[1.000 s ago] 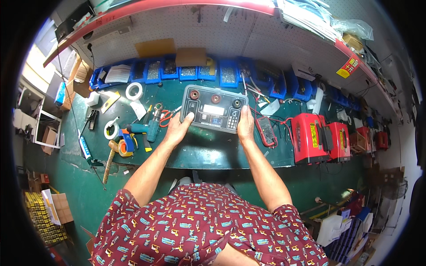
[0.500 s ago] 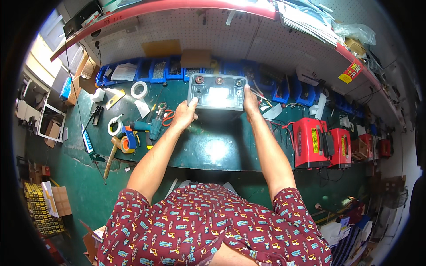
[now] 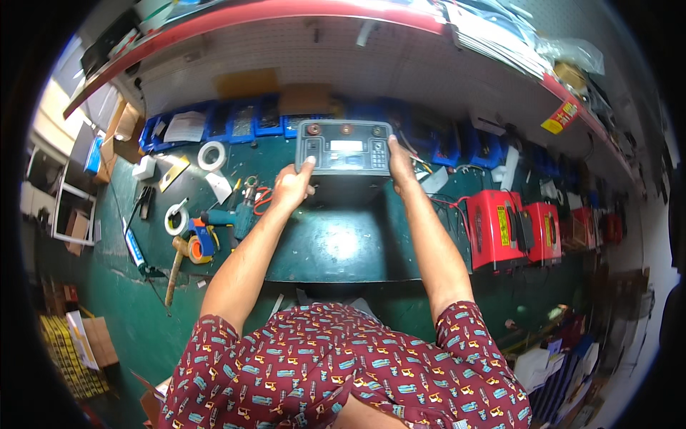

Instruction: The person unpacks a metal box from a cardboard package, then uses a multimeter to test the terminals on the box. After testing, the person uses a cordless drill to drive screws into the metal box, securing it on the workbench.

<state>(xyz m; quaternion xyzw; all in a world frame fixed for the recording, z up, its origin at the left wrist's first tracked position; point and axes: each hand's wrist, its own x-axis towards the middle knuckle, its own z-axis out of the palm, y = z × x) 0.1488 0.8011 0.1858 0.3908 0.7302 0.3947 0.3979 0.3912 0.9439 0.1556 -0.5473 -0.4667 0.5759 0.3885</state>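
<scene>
A dark grey box-shaped electrical device (image 3: 348,163) is between my two hands above the green workbench. Its panel faces me, with round terminals along the top, a bright display in the middle and a keypad on the right. My left hand (image 3: 291,189) grips the lower left side, thumb on the panel edge. Along the right side, my right hand (image 3: 402,166) holds the casing, its thumb near the upper right corner. The fingers behind and under the device are partly hidden, as is the underside, which lies in shadow.
Left on the green workbench (image 3: 336,261) lie a teal power drill (image 3: 245,218), a hammer (image 3: 176,261), tape rolls (image 3: 211,155) and red-handled pliers (image 3: 263,199). Red machines (image 3: 491,232) stand at right. Blue parts bins (image 3: 243,123) line the back beneath a red-edged shelf (image 3: 286,16).
The camera view has shifted slightly, so the bench and its tools appear a little further left. Both hands keep their hold on the device, whose panel markings now show more clearly.
</scene>
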